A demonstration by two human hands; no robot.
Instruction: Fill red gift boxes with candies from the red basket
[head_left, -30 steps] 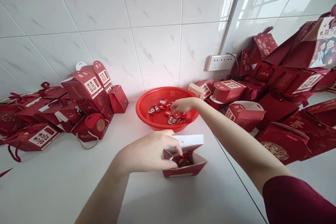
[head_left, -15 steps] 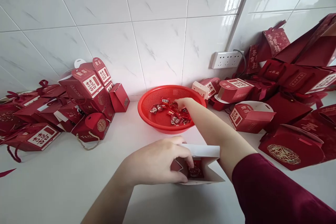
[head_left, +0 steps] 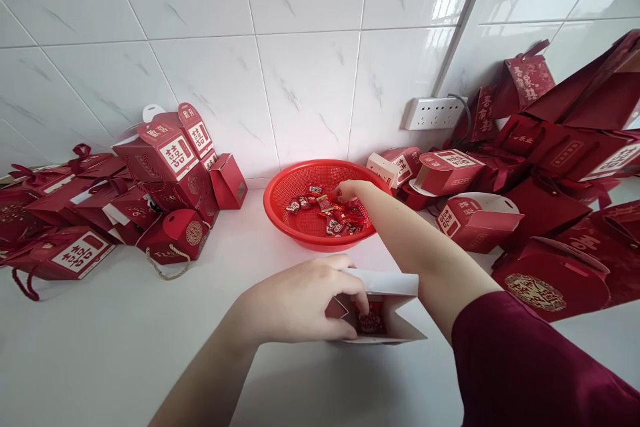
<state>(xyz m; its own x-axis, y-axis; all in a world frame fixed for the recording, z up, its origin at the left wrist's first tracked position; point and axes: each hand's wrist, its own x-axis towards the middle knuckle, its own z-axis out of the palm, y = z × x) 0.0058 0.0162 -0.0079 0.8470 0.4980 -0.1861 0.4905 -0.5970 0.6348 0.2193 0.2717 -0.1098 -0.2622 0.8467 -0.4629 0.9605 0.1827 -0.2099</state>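
Note:
My left hand grips the left side of an open paper gift box, its fingers inside the mouth. The box shows a pale lining, and a red wrapped piece lies at its bottom. Beyond it sits a red plastic colander with several red-wrapped candies in it. Inside the colander's right side my right hand is closed, with its fingers curled down by the candies; what they hold is hidden.
Red gift boxes are piled on the left and on the right, some with cord handles or ribbons. A white power strip is on the tiled wall behind. All of the boxes rest on a white countertop.
My right hand has shifted slightly right and back in the colander, and its fingers look more curled. A candy near its fingers now shows. My left hand keeps hold of the box.

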